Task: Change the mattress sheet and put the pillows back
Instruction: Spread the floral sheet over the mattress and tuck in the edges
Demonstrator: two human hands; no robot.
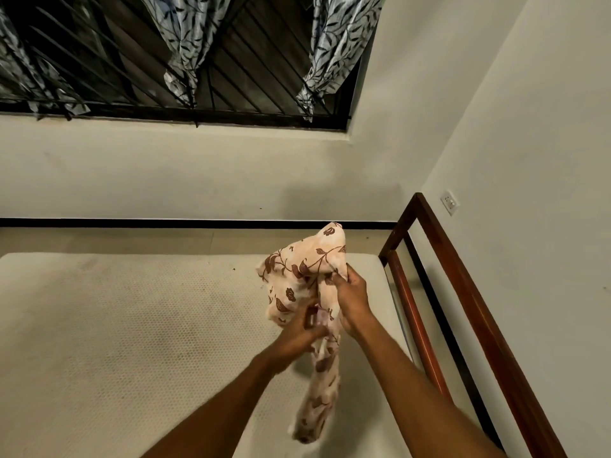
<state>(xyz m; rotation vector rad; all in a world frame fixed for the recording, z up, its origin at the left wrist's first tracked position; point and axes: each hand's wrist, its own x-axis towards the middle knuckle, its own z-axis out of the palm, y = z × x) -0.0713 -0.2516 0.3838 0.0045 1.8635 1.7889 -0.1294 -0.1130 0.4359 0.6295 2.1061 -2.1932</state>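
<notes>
So the mattress point(115, 325) is stripped bare, and both hands are up over its right end, near the wooden bed frame point(463, 292), working a bunched-up floral sheet point(297, 276). The right hand point(352, 302) is closed tight around a gathered fistful of the fabric, with a puff of cloth bulging up just above and to the left of it. The left hand point(297, 332) sits just below and left of the right one, fingers curled into the same bundle, though it's motion-blurred so I can't tell exactly how firm that grip is. A long twisted tail of sheet hangs down below both hands, toward the mattress.

My read: the old cover is off and this is the fresh sheet getting untangled, so we're early in the spreading step. Next move probably calls for finding an edge or corner in that wad, pulling the hands apart to shake it open, then throwing it leftward across the mattress. No pillows in sight anywhere.
</notes>
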